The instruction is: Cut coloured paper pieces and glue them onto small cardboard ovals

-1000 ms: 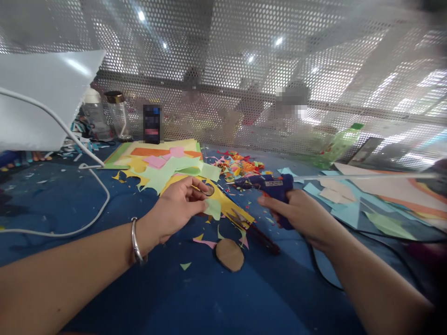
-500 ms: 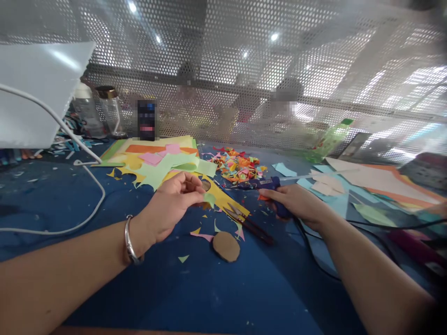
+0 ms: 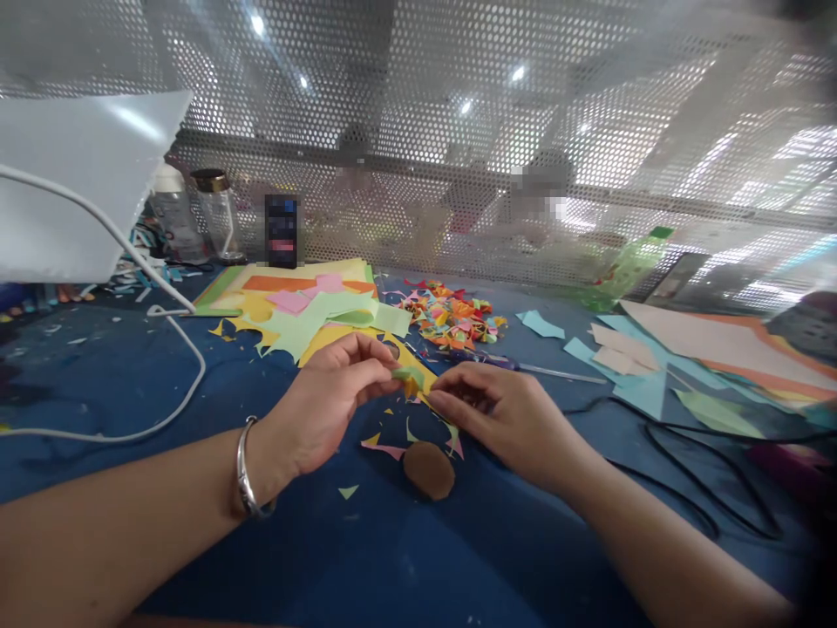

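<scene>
My left hand, with a silver bangle at its wrist, pinches a small piece of green paper. A yellow bit shows just under it; I cannot tell if the two are joined. Close on the right, my right hand has its thumb and fingertips drawn together over the yellow paper strip. What they hold, if anything, is hidden. Behind that hand the blue glue gun lies on the table with a clear glue stick sticking out. Below both hands rests a brown cardboard disc.
Colourful paper scraps are heaped at the back. Sheets of coloured paper lie at left, more sheets at right. A black cord loops on the right. A phone, bottles and a perforated screen stand behind.
My right hand has let go of the glue gun, which now lies on the table, and has moved left to beside my left hand. The scissors are now covered by my right hand.
</scene>
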`<state>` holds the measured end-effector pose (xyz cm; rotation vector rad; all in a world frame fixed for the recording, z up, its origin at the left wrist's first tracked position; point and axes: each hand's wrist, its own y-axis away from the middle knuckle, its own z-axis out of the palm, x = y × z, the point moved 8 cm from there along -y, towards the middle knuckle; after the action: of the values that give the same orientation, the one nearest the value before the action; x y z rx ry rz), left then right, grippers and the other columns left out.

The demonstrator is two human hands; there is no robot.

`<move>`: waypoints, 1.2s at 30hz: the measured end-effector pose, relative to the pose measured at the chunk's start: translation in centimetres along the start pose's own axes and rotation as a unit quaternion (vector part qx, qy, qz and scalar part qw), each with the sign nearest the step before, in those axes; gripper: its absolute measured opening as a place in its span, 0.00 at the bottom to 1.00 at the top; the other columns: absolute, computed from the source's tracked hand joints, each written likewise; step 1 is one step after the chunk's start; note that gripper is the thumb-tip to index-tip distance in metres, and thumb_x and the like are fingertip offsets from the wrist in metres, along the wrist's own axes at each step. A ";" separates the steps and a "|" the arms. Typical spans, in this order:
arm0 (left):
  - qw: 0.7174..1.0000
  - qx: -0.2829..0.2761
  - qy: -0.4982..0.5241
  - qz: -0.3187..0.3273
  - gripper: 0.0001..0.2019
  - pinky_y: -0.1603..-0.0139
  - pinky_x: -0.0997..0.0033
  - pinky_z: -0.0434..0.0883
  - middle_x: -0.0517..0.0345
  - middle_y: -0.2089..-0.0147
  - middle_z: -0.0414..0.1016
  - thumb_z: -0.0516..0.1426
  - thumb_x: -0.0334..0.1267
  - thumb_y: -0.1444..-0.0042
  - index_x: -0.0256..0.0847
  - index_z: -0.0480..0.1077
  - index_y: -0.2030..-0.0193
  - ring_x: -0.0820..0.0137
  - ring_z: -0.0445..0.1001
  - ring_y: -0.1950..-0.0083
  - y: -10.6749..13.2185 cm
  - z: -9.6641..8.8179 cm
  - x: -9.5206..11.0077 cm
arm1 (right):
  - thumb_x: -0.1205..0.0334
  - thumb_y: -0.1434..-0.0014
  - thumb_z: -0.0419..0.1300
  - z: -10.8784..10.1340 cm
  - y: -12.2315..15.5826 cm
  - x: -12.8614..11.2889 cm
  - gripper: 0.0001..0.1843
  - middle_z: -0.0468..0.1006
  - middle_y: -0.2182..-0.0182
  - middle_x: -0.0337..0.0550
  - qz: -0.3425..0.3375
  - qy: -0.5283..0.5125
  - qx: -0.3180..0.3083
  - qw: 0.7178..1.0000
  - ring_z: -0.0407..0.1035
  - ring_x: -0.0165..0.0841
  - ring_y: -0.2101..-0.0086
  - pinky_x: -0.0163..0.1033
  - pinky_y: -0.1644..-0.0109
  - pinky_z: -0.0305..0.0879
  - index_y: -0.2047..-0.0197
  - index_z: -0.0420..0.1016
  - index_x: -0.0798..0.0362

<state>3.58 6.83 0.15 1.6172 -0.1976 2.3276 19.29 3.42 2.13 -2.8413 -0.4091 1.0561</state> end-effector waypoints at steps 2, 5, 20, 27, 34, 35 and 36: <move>1.000 -0.009 0.015 -0.006 0.05 0.54 0.71 0.73 0.61 0.66 0.73 0.61 0.26 0.52 0.37 0.69 0.71 0.74 0.74 0.62 0.1 0.3 -0.3 | 0.49 0.36 0.56 0.4 0.2 -0.8 0.16 0.79 0.69 0.40 -0.026 -0.008 0.000 1.000 0.70 0.30 0.74 0.32 0.72 0.62 0.63 0.77 0.51; 0.999 -0.019 0.026 -0.029 0.05 0.55 0.70 0.74 0.60 0.66 0.74 0.60 0.26 0.51 0.37 0.68 0.71 0.74 0.74 0.62 0.4 0.7 -0.7 | 0.56 0.35 0.55 0.1 0.4 -1.4 0.13 0.77 0.70 0.41 -0.061 0.005 0.014 0.998 0.70 0.31 0.71 0.32 0.69 0.63 0.65 0.76 0.52; 0.968 -0.072 -0.234 0.057 0.14 0.60 0.70 0.68 0.61 0.66 0.72 0.62 0.32 0.47 0.39 0.68 0.54 0.72 0.70 0.62 0.9 1.3 0.1 | 0.52 0.34 0.52 1.0 0.6 -1.5 0.17 0.74 0.72 0.39 -0.063 -0.049 -0.019 0.997 0.67 0.29 0.74 0.32 0.70 0.64 0.66 0.75 0.52; 0.962 -0.085 -0.245 0.086 0.13 0.61 0.71 0.68 0.63 0.68 0.68 0.61 0.32 0.46 0.39 0.66 0.54 0.74 0.69 0.65 1.2 1.7 0.6 | 0.52 0.35 0.55 1.2 0.6 -1.1 0.15 0.73 0.72 0.39 -0.040 -0.072 -0.022 0.996 0.67 0.29 0.73 0.32 0.70 0.64 0.66 0.74 0.53; 0.945 -0.140 -0.280 0.090 0.16 0.66 0.73 0.67 0.66 0.70 0.66 0.60 0.33 0.44 0.43 0.63 0.51 0.74 0.67 0.67 1.2 2.2 0.1 | 0.54 0.35 0.55 1.3 0.6 -1.3 0.14 0.72 0.73 0.37 -0.046 -0.067 -0.018 0.997 0.64 0.28 0.74 0.32 0.70 0.61 0.68 0.73 0.53; 0.942 -0.137 -0.292 0.096 0.16 0.64 0.72 0.68 0.65 0.69 0.67 0.60 0.33 0.45 0.42 0.63 0.51 0.74 0.68 0.66 1.1 2.1 0.2 | 0.54 0.35 0.55 1.1 0.6 -1.3 0.14 0.71 0.74 0.37 -0.046 -0.064 -0.011 0.997 0.64 0.28 0.74 0.32 0.70 0.60 0.68 0.73 0.53; 0.938 -0.133 -0.305 0.101 0.15 0.63 0.71 0.69 0.64 0.68 0.67 0.60 0.33 0.45 0.42 0.63 0.51 0.73 0.69 0.65 0.9 1.9 0.4 | 0.54 0.36 0.55 0.9 0.6 -1.1 0.14 0.71 0.74 0.37 -0.044 -0.063 0.002 0.997 0.64 0.28 0.74 0.32 0.71 0.60 0.68 0.72 0.53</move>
<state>4.92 5.49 1.23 2.1946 -0.8072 1.7437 18.00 2.49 2.02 -2.7349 -0.5361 1.2203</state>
